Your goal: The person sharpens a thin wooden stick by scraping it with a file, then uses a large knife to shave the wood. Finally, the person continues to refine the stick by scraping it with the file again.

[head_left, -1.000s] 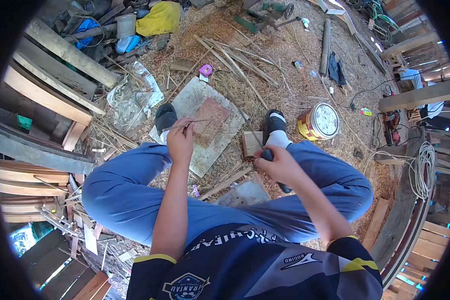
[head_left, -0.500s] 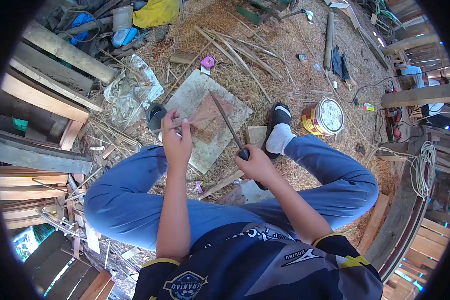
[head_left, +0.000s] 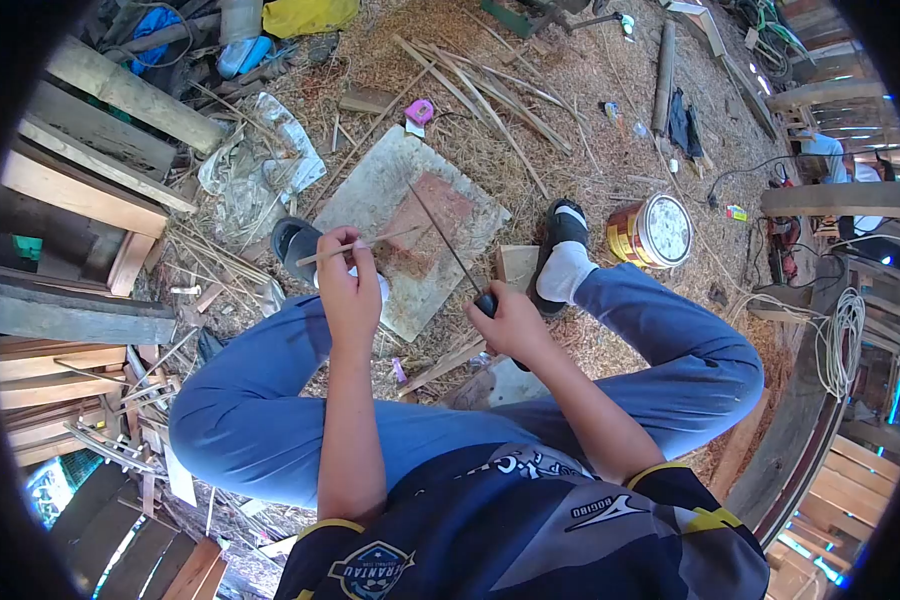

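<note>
My left hand (head_left: 350, 290) pinches a thin wooden stick (head_left: 375, 241) between thumb and fingers; its tip points right, over the board. My right hand (head_left: 512, 320) is wrapped round the black handle (head_left: 485, 303) of a knife, whose long, narrow dark blade (head_left: 438, 226) points up and away to the left. Stick and blade are apart. Below both lies a pale, worn square board (head_left: 370, 180) with a reddish-brown patch (head_left: 440, 205) in its middle. A small wooden block (head_left: 515, 265) sits at the board's right edge, near my shoe.
A pink tape measure (head_left: 419, 112) lies at the board's far corner. Long wood strips (head_left: 500, 110) are on the shavings beyond. A yellow-red bucket (head_left: 650, 232) with a white lid stands right of my foot. Crumpled plastic (head_left: 255, 180) lies left; coiled rope (head_left: 845, 340) hangs far right.
The stick in my left hand has turned, and its tip now reaches further right over the board. The knife's blade has tilted slightly. My left foot has shifted left.
</note>
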`<state>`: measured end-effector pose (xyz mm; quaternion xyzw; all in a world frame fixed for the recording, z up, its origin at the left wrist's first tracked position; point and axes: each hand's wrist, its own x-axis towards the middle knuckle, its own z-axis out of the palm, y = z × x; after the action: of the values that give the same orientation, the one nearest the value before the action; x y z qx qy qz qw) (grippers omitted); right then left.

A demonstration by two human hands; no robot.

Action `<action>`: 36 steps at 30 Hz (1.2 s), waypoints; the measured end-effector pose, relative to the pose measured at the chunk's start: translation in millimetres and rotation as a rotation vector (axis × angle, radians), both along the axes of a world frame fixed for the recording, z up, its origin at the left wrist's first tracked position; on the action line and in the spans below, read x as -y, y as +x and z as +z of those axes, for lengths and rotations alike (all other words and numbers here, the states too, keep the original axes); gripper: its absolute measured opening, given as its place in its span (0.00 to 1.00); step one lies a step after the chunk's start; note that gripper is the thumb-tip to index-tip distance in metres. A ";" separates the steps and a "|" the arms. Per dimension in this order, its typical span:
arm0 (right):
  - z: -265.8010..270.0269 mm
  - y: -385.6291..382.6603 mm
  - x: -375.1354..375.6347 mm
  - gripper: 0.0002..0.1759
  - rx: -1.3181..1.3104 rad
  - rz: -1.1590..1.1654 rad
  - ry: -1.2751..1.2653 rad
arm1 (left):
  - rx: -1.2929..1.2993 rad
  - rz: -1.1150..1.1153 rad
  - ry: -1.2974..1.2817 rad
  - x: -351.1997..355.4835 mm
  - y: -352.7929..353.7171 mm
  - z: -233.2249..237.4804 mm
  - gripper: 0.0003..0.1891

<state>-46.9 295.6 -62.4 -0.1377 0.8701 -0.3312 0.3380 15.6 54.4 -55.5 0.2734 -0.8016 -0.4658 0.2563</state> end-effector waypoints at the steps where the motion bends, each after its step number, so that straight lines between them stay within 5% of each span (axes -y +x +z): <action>1: 0.6 -0.4 2.2 0.24 -0.036 0.032 -0.004 | -0.009 0.012 0.023 -0.1 0.5 -0.7 0.08; 4: 17.1 -1.4 13.1 0.30 0.108 0.023 0.044 | -0.014 0.032 0.053 1.2 1.2 -3.4 0.07; 10: 3.9 7.4 18.6 0.30 -0.148 0.228 -0.127 | -0.038 -0.015 -0.077 8.7 5.6 -3.2 0.07; 16: -5.0 11.2 21.1 0.30 -0.130 0.244 -0.140 | -0.046 0.007 -0.032 8.8 8.0 -2.7 0.06; 21: -14.4 16.6 24.1 0.26 -0.108 0.135 -0.107 | -0.145 0.052 0.254 4.1 6.1 -15.5 0.06; 36: 7.5 15.1 28.6 0.20 -0.076 0.024 -0.155 | -0.156 0.111 0.152 -6.0 -3.4 -9.2 0.10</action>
<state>-31.7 267.0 -54.9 -0.1865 0.8523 -0.3880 0.2972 12.2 60.4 -64.6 0.2988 -0.7252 -0.5302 0.3220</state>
